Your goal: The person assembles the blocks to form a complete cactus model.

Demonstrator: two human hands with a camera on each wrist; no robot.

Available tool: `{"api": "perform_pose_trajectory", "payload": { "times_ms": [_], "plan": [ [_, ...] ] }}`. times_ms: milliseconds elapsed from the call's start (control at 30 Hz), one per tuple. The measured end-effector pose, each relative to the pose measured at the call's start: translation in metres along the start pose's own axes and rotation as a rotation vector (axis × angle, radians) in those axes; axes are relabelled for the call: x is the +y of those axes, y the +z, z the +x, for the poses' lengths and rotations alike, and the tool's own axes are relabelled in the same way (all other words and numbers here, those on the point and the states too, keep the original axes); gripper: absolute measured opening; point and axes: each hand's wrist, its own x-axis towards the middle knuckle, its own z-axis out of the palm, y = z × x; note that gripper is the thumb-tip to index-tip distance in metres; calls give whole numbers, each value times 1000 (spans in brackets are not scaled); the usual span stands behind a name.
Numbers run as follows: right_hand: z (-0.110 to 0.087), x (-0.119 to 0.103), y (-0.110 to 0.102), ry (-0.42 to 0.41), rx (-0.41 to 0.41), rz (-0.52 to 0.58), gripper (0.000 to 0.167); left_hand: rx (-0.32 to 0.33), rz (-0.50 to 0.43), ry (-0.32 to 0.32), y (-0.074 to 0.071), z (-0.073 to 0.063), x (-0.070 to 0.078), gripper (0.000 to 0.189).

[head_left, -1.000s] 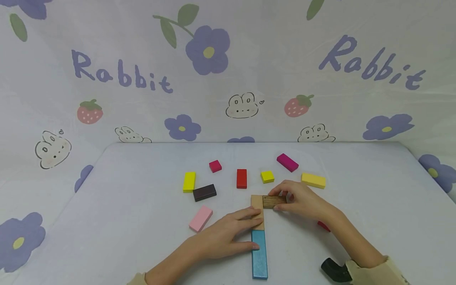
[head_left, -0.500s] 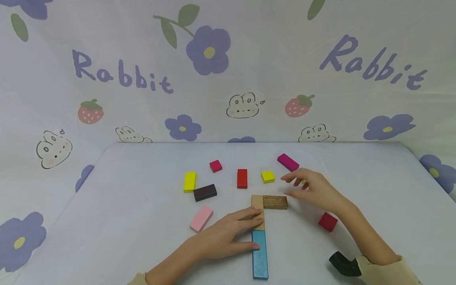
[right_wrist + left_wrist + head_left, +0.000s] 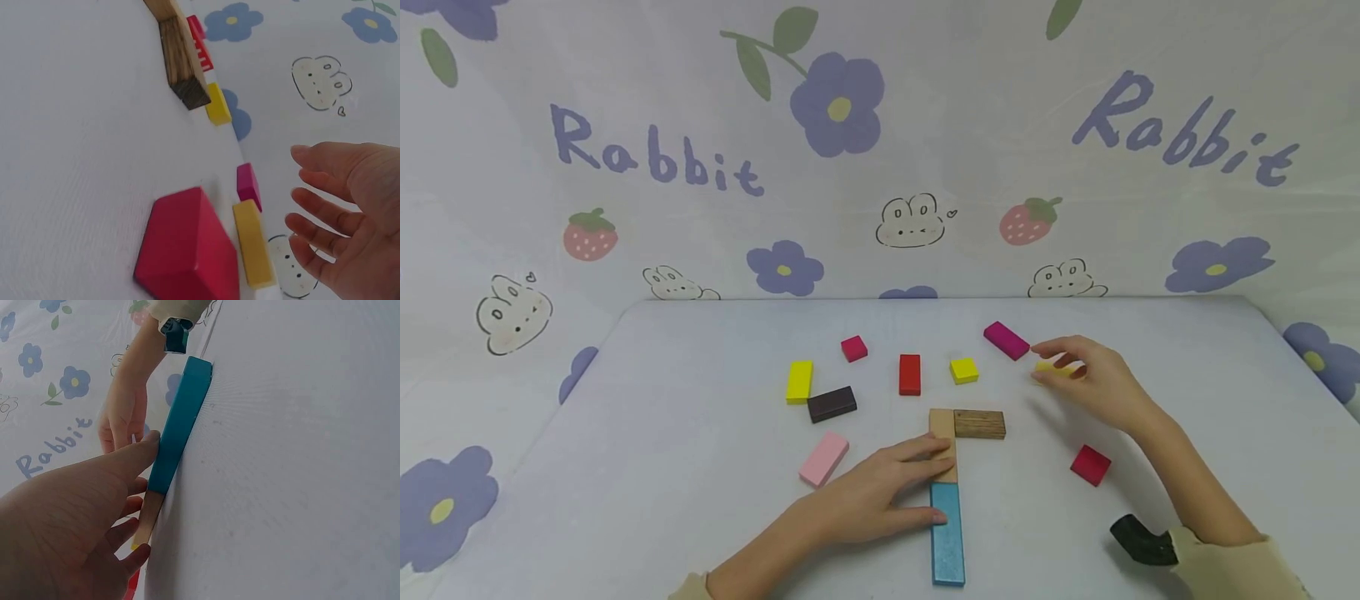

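Note:
My left hand (image 3: pixel 876 496) rests with its fingers on the tan wooden block (image 3: pixel 942 423) and its thumb on the blue block (image 3: pixel 947 542), which lie end to end. A brown wood-grained block (image 3: pixel 980 424) sits against the tan block's far right side, forming a corner. My right hand (image 3: pixel 1097 383) hovers with loosely bent fingers over the pale yellow block (image 3: pixel 1051 367), partly hiding it in the head view. Nothing is held in it; the right wrist view shows its fingers apart from the pale yellow block (image 3: pixel 254 244). Beside its fingertips lies the magenta block (image 3: pixel 1006 340).
Behind the corner lie a red block (image 3: pixel 910 375), a small yellow block (image 3: pixel 964 371) and a small pinkish-red block (image 3: pixel 853 348). Further left are a yellow block (image 3: pixel 800 382), a dark brown block (image 3: pixel 832 404) and a pink block (image 3: pixel 823 459). A crimson block (image 3: pixel 1090 465) lies near the right forearm.
My right hand has let go of the brown block and moved right and away toward the pale yellow block. The left hand and the blocks have stayed in place.

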Motion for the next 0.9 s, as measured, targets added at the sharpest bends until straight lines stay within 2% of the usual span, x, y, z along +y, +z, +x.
{"api": "perform_pose_trajectory", "payload": {
  "times_ms": [567, 900],
  "plan": [
    [1, 28, -5, 124, -47, -42, 45, 4, -37, -10, 2, 0, -3, 64],
    [1, 32, -8, 200, -104, -33, 45, 4, -33, -4, 2, 1, -4, 64]
  ]
}}
